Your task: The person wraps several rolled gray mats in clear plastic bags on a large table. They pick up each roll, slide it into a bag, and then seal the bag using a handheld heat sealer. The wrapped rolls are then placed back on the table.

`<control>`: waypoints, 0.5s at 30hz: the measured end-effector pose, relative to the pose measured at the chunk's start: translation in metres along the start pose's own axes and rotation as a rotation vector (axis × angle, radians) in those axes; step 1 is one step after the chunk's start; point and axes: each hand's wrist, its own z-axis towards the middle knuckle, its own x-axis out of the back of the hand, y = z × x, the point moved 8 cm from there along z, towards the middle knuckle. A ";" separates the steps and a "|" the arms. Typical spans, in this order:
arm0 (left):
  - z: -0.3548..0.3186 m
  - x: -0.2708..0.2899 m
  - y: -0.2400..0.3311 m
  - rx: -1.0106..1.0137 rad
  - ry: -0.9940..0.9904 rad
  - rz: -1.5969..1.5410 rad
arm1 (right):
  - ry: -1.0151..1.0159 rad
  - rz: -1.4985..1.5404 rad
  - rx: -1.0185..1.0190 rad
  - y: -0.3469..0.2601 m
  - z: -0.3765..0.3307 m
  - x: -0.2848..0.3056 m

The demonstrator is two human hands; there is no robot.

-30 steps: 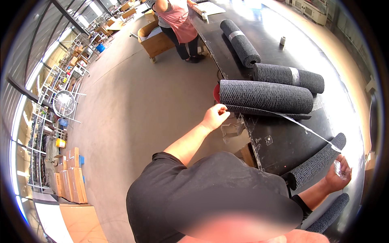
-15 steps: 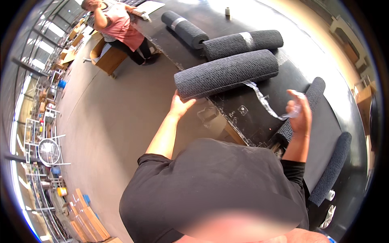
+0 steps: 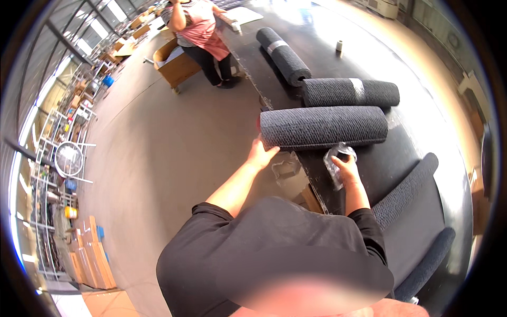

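Lowered since half a second ago: right hand (image 3: 346, 168), down from the raised position onto the dark table (image 3: 417, 132), fingers closed around a crumpled strip of clear plastic film (image 3: 335, 165) just beside the near edge of the nearest carpet roll (image 3: 324, 127). Left hand (image 3: 260, 155) still pressed against the left end of that same grey roll, fingers spread flat, gripping nothing. Behind it, lying parallel and touching, a second roll (image 3: 350, 93) with a pale band; farther back, a third roll (image 3: 282, 55), angled. More dark rolled mats (image 3: 405, 189) at right near the table edge. Beyond, another person (image 3: 198, 31) beside a wooden cart (image 3: 174, 63).
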 end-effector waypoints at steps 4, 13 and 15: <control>-0.004 -0.009 -0.003 0.023 -0.068 -0.111 | -0.139 0.034 -0.293 0.055 0.014 -0.020; -0.009 -0.015 -0.014 0.079 -0.026 -0.117 | -0.143 0.179 -0.315 0.048 0.016 -0.018; -0.008 -0.016 -0.020 0.080 -0.026 -0.104 | -0.066 0.404 -0.360 0.041 0.017 -0.018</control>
